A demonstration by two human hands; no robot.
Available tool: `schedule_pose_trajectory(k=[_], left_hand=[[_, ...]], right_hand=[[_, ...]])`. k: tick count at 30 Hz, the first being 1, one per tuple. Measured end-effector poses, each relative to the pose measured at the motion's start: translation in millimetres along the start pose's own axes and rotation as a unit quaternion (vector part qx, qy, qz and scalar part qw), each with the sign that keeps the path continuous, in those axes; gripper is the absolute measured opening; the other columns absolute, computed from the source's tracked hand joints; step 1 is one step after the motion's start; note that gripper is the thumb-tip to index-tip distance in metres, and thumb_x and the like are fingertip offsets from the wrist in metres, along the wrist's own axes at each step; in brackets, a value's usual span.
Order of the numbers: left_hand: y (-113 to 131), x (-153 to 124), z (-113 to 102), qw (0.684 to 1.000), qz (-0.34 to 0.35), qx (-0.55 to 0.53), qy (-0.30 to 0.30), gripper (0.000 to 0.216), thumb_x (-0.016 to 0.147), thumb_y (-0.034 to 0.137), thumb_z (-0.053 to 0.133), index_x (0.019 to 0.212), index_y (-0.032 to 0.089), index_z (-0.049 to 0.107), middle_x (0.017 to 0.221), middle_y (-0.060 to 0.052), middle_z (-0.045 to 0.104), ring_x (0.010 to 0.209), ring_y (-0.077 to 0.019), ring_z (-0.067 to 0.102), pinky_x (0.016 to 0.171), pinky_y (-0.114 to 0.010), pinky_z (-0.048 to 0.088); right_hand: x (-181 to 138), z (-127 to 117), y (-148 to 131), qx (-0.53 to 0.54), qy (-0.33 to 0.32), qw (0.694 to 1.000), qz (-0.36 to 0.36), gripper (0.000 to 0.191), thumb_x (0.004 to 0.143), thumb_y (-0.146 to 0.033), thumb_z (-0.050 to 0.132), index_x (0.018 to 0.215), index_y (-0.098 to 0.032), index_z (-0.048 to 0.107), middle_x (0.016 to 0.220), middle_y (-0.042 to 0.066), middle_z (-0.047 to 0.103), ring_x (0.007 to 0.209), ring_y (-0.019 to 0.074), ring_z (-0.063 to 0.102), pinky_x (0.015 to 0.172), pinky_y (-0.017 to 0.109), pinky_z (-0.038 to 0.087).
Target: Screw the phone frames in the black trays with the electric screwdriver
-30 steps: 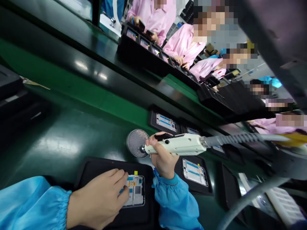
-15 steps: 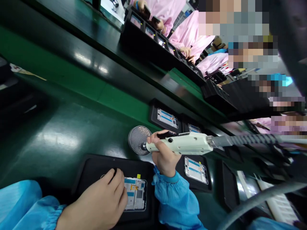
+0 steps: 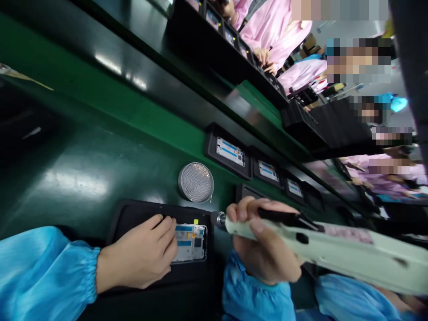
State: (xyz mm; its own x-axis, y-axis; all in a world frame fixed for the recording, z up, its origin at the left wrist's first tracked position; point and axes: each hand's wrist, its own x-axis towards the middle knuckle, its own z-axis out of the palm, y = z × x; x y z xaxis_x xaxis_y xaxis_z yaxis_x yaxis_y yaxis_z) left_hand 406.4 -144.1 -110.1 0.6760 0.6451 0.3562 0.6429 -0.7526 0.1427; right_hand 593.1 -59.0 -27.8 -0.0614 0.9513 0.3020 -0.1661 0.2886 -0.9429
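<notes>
My right hand (image 3: 264,240) is wrapped round a pale green electric screwdriver (image 3: 321,249). Its tip points left, above the right part of a black tray (image 3: 133,211). In that tray lies a phone frame (image 3: 189,243) with blue strips and a yellow tab. My left hand (image 3: 147,254) curls over the frame's left end, fingers together and pressed on it, hiding that part. Just beyond the tray stands a round metal screw dish (image 3: 195,183) with a dotted surface, some small shiny screws gathered at its far side.
Further black trays with phone frames (image 3: 230,151) line the bench's far side. Behind a raised ledge runs a black rack (image 3: 214,49), where co-workers in pink sleeves (image 3: 267,31) work. A co-worker's blue sleeve (image 3: 347,290) shows at lower right.
My right hand has brought the screwdriver from the screw dish back towards me and right, its tip now beside the phone frame. My left hand stays on the frame.
</notes>
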Motion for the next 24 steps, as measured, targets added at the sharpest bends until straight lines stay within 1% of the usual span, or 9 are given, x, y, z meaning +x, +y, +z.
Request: schedule_pose_trajectory(k=[2, 4, 7, 12, 17, 21, 24], left_hand=[[0.2, 0.3, -0.7, 1.000, 0.000, -0.006, 0.000, 0.046, 0.092, 0.047, 0.057, 0.107, 0.005, 0.068, 0.116, -0.025, 0.069, 0.105, -0.0351, 0.065, 0.092, -0.047, 0.044], [0.2, 0.5, -1.5, 1.000, 0.001, -0.011, -0.001, 0.044, 0.093, 0.045, 0.056, 0.107, 0.005, 0.068, 0.115, -0.025, 0.070, 0.105, -0.0350, 0.065, 0.093, -0.047, 0.045], [0.1, 0.5, -2.5, 1.000, 0.002, -0.012, 0.000, 0.043, 0.093, 0.043, 0.056, 0.108, 0.005, 0.068, 0.115, -0.025, 0.070, 0.106, -0.0348, 0.065, 0.093, -0.047, 0.045], [0.5, 1.7, -4.1, 1.000, 0.002, -0.014, -0.006, 0.043, 0.092, 0.043, 0.058, 0.109, 0.005, 0.068, 0.112, -0.024, 0.071, 0.107, -0.0351, 0.064, 0.092, -0.046, 0.045], [1.1, 3.5, -4.8, 1.000, 0.002, -0.013, -0.017, 0.040, 0.094, 0.042, 0.055, 0.107, 0.007, 0.069, 0.111, -0.021, 0.072, 0.106, -0.0348, 0.064, 0.090, -0.045, 0.046], [1.8, 4.2, -5.5, 1.000, 0.001, -0.013, -0.017, 0.038, 0.094, 0.041, 0.055, 0.105, 0.008, 0.070, 0.110, -0.020, 0.073, 0.105, -0.0341, 0.064, 0.087, -0.044, 0.046], [1.8, 4.8, -6.1, 1.000, 0.000, -0.013, -0.020, 0.037, 0.095, 0.041, 0.054, 0.104, 0.009, 0.070, 0.110, -0.020, 0.073, 0.104, -0.0338, 0.065, 0.086, -0.043, 0.047]], right_hand=[[-16.4, 3.0, -2.9, -0.009, -0.031, 0.999, 0.017, 0.022, 0.079, -0.012, 0.065, 0.098, -0.022, 0.068, 0.071, 0.000, 0.054, 0.067, 0.0139, 0.053, 0.056, 0.028, 0.045], [-28.0, 6.6, 0.8, -0.016, -0.060, 0.997, 0.035, 0.025, 0.080, -0.010, 0.064, 0.102, -0.023, 0.067, 0.073, -0.001, 0.055, 0.068, 0.0141, 0.054, 0.057, 0.029, 0.047], [-33.9, 10.7, 10.4, -0.017, -0.086, 0.995, 0.044, 0.028, 0.082, -0.008, 0.063, 0.104, -0.023, 0.065, 0.076, -0.001, 0.056, 0.070, 0.0145, 0.056, 0.059, 0.031, 0.049], [-31.0, 12.7, 18.8, -0.011, -0.090, 0.995, 0.052, 0.025, 0.082, -0.010, 0.064, 0.104, -0.023, 0.065, 0.078, 0.000, 0.057, 0.071, 0.0146, 0.057, 0.059, 0.031, 0.048], [-31.4, 13.1, 18.3, -0.023, -0.095, 0.993, 0.060, 0.024, 0.083, -0.012, 0.064, 0.104, -0.024, 0.066, 0.076, 0.000, 0.056, 0.070, 0.0149, 0.056, 0.059, 0.032, 0.049], [-31.7, 14.9, 17.5, -0.036, -0.086, 0.994, 0.057, 0.022, 0.082, -0.015, 0.066, 0.101, -0.024, 0.067, 0.073, -0.001, 0.055, 0.068, 0.0152, 0.056, 0.057, 0.031, 0.048], [-31.1, 16.1, 17.3, -0.044, -0.081, 0.994, 0.056, 0.023, 0.081, -0.013, 0.066, 0.100, -0.025, 0.068, 0.071, -0.001, 0.054, 0.067, 0.0153, 0.055, 0.056, 0.031, 0.048]])
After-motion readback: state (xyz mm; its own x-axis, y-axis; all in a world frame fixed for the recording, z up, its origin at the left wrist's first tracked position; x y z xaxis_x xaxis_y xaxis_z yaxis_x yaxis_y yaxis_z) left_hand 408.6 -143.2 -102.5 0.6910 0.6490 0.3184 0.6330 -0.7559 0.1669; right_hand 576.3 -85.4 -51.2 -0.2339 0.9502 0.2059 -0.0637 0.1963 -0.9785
